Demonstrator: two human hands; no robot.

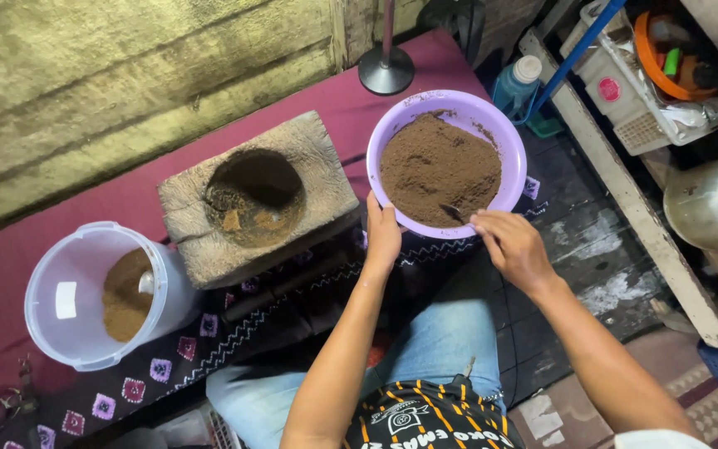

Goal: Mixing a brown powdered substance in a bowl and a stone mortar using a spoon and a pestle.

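We see our left hand [382, 237] gripping the round purple plastic bowl [504, 137] (full of brown powder [438, 166]), our right hand [510, 245] pinching a dark spoon [452, 213].

A round purple plastic bowl [447, 162] heaped with brown powder [438, 170] is sitting at upper centre of the frame. The left hand [382, 237] is gripping its near rim, while the right hand [510, 248] is holding a small dark utensil [454, 214] (its kind is unclear) dipped into the powder. Left of the bowl, a weathered wooden block mortar [259, 198] is resting on a maroon cloth [35, 249]. At lower left, a clear plastic container [97, 295] is lying holding more brown powder.
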